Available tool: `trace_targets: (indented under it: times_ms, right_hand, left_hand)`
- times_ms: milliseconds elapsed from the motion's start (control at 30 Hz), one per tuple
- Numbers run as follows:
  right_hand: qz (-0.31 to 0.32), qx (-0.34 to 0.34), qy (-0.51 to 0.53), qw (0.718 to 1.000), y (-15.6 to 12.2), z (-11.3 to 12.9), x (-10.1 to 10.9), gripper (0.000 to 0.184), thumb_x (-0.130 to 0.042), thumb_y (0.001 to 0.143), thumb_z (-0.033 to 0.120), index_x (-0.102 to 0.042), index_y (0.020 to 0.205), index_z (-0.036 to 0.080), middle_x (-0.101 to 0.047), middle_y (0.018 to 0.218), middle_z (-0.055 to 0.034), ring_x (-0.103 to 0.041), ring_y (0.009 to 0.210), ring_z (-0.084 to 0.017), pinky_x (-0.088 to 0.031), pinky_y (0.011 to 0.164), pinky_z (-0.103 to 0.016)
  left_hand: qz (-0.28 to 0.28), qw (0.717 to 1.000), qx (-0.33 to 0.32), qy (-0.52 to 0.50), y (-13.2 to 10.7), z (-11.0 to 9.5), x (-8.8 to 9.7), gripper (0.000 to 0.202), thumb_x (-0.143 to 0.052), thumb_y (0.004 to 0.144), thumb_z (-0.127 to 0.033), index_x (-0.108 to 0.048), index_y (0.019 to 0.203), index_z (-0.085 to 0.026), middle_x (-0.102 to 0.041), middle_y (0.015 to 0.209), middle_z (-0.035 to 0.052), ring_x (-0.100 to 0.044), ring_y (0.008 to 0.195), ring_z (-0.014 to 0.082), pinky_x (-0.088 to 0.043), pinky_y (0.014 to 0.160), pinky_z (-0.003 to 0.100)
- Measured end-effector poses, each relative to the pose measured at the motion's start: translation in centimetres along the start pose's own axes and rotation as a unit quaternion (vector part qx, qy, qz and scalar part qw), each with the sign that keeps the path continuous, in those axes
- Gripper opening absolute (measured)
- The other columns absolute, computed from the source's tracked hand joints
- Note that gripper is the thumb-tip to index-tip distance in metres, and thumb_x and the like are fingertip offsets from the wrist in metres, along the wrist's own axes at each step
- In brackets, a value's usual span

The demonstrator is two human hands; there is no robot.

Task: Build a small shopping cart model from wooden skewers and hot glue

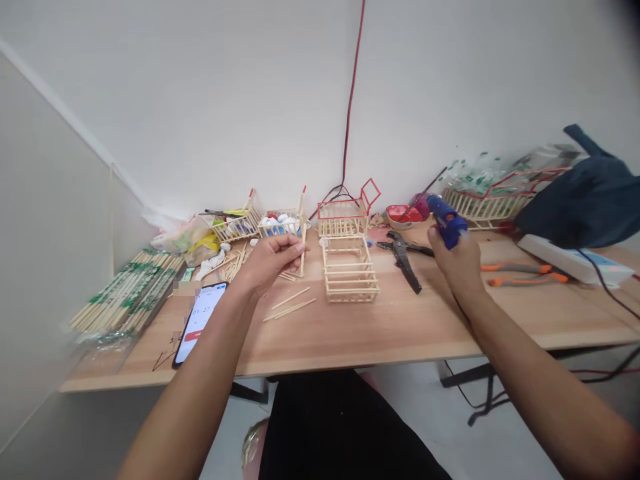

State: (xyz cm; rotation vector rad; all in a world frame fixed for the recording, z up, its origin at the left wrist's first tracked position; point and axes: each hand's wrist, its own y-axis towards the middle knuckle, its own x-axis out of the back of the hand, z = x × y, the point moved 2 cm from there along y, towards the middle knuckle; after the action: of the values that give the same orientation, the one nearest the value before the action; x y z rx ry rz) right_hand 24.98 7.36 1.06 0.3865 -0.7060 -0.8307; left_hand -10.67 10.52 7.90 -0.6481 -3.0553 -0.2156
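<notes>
Between thumb and fingers my left hand [274, 261] pinches a thin wooden stick [303, 250], held upright above the table. My right hand [457, 257] is wrapped round a blue hot glue gun [448, 223], raised over the right side. On the table between my hands sits a small open frame [350, 269] built from wooden sticks, with several crossbars. Loose cut sticks [290, 309] lie to its left. Behind it stands a stick-built cart [343, 217] with red-painted edges. Black-handled pliers [404, 260] lie between the frame and my right hand.
Bundled chopsticks [130, 290] and a phone [200, 323] lie on the left. Two stick baskets [235, 227] stand near the wall. A red paint tub [404, 215], orange-handled pliers [525, 275], a white power strip [575, 260] and a dark cloth [583, 200] are at the right.
</notes>
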Motion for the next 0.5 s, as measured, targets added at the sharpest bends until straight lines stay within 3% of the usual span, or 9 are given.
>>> trace_targets:
  times_ms: [133,300,500]
  right_hand:
    - [0.004,-0.01,0.004,1.0,0.1,-1.1,0.1,0.05,-0.05,0.083,0.06,-0.065,0.102,0.016,-0.065,0.081,-0.0108,-0.059,0.073,-0.026,-0.046,0.069,-0.04]
    - [0.012,-0.004,0.011,1.0,0.2,-1.0,0.1,0.05,-0.052,0.084,0.058,-0.063,0.106,0.015,-0.066,0.085,-0.0104,-0.06,0.076,-0.025,-0.046,0.069,-0.038]
    - [0.028,0.009,0.037,0.999,0.0,-0.3,0.2,0.042,-0.054,0.085,0.054,-0.063,0.105,0.018,-0.068,0.087,-0.011,-0.062,0.078,-0.026,-0.047,0.071,-0.038]
  left_hand:
    - [0.036,0.976,-0.069,0.202,2.0,-1.8,-2.1,0.018,-0.067,0.08,-0.029,-0.067,0.07,-0.013,-0.054,0.056,-0.0008,-0.047,0.053,0.01,-0.034,0.055,0.023]
    - [0.057,0.89,-0.186,0.413,3.3,-2.2,-5.0,0.013,-0.062,0.08,-0.016,-0.065,0.068,-0.016,-0.06,0.067,0.0023,-0.051,0.066,0.0153,-0.033,0.064,0.026]
    - [0.121,0.818,-0.187,0.531,3.7,-1.5,-7.9,0.021,-0.054,0.085,-0.013,-0.059,0.065,-0.016,-0.057,0.073,0.0051,-0.051,0.07,0.0177,-0.032,0.066,0.028]
